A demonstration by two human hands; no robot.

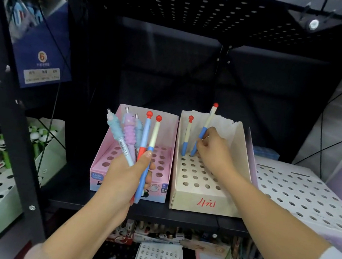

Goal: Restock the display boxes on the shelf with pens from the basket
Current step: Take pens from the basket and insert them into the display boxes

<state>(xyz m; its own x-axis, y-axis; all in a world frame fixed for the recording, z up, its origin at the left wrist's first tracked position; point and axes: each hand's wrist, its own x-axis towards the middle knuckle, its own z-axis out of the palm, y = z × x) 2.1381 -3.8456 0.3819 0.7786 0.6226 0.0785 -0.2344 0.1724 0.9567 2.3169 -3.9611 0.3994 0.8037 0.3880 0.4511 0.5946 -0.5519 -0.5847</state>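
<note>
- The black shelf [154,211] is the big flat board that holds the boxes. It has dark space behind it and lots of room above.
- A wide white box with holes [310,193] sits at the far right, just beside the cream box.
- The cream display box [197,201] sits in the middle, with "4" in red on its front. Most of its holes have no pen in them.
- The pink display box [169,133] touches its left side. All the holes I can see in it are bare too.
- The left hand [123,177] is in front of the pink box. Its grip is curled tight round a bunch of pens [136,137], which point up and fan out.
- The right hand [213,150] is over the cream box, so it is the nearer hand to the holes there. Its fingers pinch one blue and cream pen [207,125] low down.
- That pen stands nearly straight up, leaning a bit right. Its tip is at a hole in the back row, just under the grip, so I think it only has to go down.
- One more pen like it [187,135] stands in the next hole to the left, close by.
- I cannot see the basket.
</note>
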